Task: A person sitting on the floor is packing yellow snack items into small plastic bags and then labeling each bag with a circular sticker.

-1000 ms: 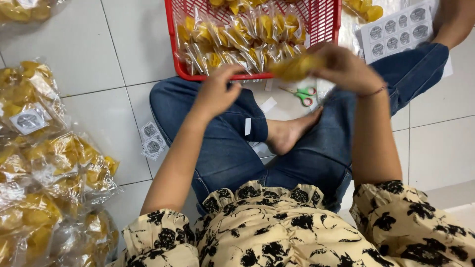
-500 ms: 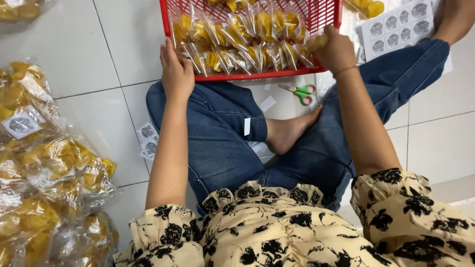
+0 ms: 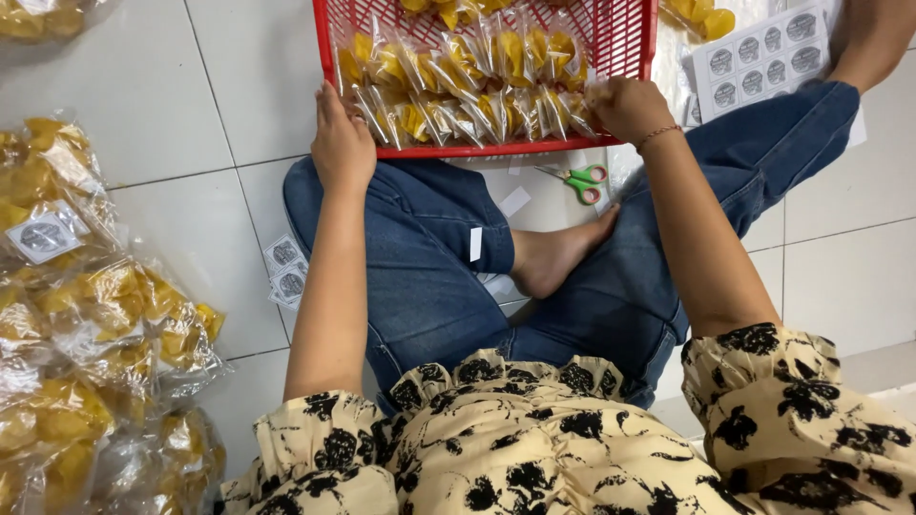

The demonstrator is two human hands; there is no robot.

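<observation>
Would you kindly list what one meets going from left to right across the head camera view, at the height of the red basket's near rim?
Heap of clear bags of yellow snacks → left hand on the red plastic basket → row of small yellow snack packets → right hand → white sheet of round grey stickers.

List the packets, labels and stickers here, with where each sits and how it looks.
Clear packets of yellow snacks: rowed in the red plastic basket, between both hands.
Larger clear bags of yellow snacks: piled left, one with a round grey sticker.
Sheet of round grey stickers: top right.
Small sticker strips: floor by the knee.
</observation>
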